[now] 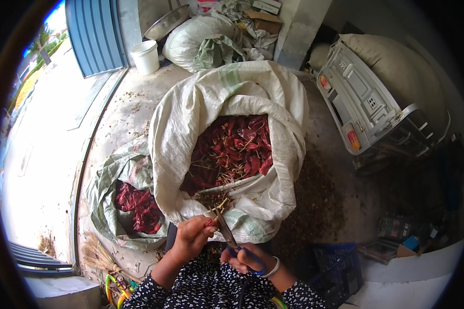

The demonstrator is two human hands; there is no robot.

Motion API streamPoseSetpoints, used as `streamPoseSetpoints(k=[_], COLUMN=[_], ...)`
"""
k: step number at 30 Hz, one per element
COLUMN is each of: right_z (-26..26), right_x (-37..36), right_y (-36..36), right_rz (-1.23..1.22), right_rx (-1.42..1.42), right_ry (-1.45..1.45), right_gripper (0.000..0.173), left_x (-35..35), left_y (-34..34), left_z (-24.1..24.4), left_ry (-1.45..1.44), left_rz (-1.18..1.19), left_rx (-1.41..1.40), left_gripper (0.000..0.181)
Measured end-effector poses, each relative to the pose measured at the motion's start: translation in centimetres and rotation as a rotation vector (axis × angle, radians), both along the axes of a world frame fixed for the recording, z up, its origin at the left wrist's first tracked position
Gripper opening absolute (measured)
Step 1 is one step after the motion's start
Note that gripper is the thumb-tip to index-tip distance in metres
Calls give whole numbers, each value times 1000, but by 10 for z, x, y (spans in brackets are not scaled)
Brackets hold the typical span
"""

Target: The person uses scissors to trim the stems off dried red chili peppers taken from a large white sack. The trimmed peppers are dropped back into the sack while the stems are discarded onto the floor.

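My left hand (193, 235) pinches a dried red chili pepper (211, 223) by its body, its pale stem pointing up and away from me. Blue-handled scissors (227, 234) are in my right hand (247, 259), their blades beside the chili's stem end. Just beyond both hands, a large white woven sack (178, 112) with a rolled-down rim holds many dried red chilies (232, 148) with stems. Cut stems and bits (215, 197) lie on its near fold. A smaller greenish woven sack (102, 193) at the left contains more red chilies (139, 210).
A straw broom (98, 255) lies at lower left. A white bucket (145, 58) and a full sack (201, 36) stand beyond. At right are a grey vehicle tailgate (365, 89), a dark blue crate (338, 270) and scattered debris (317, 197) on the floor.
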State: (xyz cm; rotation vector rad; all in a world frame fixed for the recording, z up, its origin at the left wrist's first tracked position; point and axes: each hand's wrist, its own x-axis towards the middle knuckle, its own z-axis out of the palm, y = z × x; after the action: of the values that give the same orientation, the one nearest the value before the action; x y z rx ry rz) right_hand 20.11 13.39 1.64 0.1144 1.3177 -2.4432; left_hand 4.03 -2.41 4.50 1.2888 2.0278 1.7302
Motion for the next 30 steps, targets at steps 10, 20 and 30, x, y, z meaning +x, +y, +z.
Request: streamPoseSetpoints(k=[10, 20, 30], right_z=[53, 21, 3], right_x=[-11, -4, 2], right_y=[29, 18, 9], right_rz=[-47, -106, -245], right_rx=[1207, 1365, 1356], right_ry=[321, 398, 236], right_gripper=[76, 59, 25], left_x=[-8, -10, -3], left_y=[-12, -8, -1], left_z=[3, 4, -24], left_ry=[-221, -165, -211], left_rz=[-249, -303, -228], left_rx=[-115, -138, -165], left_gripper=[11, 7, 9])
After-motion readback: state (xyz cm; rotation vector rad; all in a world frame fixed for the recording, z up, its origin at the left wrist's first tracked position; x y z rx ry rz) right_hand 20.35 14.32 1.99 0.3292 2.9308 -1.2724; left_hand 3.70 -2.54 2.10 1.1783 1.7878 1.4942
